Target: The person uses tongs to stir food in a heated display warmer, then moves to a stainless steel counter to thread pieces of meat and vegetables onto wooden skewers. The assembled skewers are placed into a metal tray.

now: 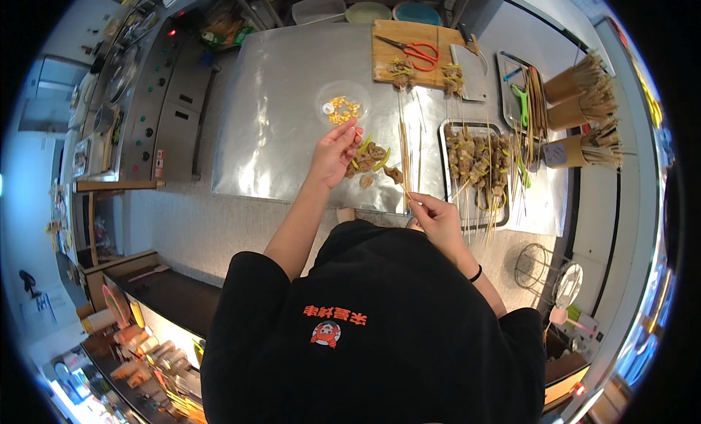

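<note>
My left hand (337,153) is raised over the steel table, its thumb and fingertips pinched around what looks like a small pale piece, too small to name. Just beyond it is a clear round bowl (323,117) with yellow chunks (346,110). Beside and partly behind that hand lies a pile of meat pieces (373,153) with green peppers (381,160). Near the table's front edge, my right hand (438,218) grips a thin wooden skewer (407,193). One brown meat piece (393,175) is on its far end, pointing up and left.
Filled skewers (476,158) crowd a black-rimmed tray (501,218) at right. Loose skewers (404,144) lie near my right hand. Red-handled scissors (419,54) rest on a wooden board (386,68). Skewer-filled containers (564,114) stand far right; a control-panel appliance (159,95) stands left.
</note>
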The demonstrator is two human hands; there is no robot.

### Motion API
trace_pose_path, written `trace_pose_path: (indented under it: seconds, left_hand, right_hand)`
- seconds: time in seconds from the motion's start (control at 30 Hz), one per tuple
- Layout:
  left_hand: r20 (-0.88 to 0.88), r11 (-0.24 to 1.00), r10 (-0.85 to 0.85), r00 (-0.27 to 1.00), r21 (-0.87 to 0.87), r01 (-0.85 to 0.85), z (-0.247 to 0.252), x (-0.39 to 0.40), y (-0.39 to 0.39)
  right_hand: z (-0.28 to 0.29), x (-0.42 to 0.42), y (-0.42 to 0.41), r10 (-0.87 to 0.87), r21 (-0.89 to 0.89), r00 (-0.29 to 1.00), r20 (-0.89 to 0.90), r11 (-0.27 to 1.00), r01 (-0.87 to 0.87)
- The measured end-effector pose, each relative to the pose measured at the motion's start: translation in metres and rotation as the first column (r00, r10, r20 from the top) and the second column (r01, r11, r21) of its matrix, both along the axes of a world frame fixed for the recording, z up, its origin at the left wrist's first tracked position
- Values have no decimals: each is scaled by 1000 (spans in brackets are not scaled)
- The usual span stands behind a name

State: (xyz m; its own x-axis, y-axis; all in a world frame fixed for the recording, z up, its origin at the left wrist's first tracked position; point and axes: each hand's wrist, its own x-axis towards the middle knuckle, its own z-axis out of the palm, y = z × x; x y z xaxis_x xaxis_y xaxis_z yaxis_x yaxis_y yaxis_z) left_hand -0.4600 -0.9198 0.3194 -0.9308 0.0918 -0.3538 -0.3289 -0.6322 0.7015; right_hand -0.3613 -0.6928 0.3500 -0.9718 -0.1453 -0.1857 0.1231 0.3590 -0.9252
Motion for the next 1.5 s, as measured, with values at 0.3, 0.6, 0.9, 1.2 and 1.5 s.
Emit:
trace_pose_path:
  seconds: [0.3, 0.6, 0.9, 1.2, 1.5]
  left_hand:
    - [-13, 997, 64, 998, 52, -64, 4, 9, -13]
    - [-115, 987, 59, 992, -144, -76, 14, 6, -13]
    - [-111, 965, -123, 986, -247, 93, 23, -5, -15]
    - [-90, 966, -186, 978, -196, 166, 30, -9, -13]
    - [-62, 973, -197, 979, -138, 187, 31, -9, -6]
  right_hand:
    - [4, -4, -4, 97, 13, 993, -70, 995, -96]
    - [5, -3, -4, 89, 53, 978, -187, 995, -80]
    - [20, -7, 4, 155, -569, 869, 470, 806, 164]
    - [9, -3, -2, 272, 510, 690, -671, 845, 163]
    - [7, -7, 6, 254, -693, 801, 542, 674, 256]
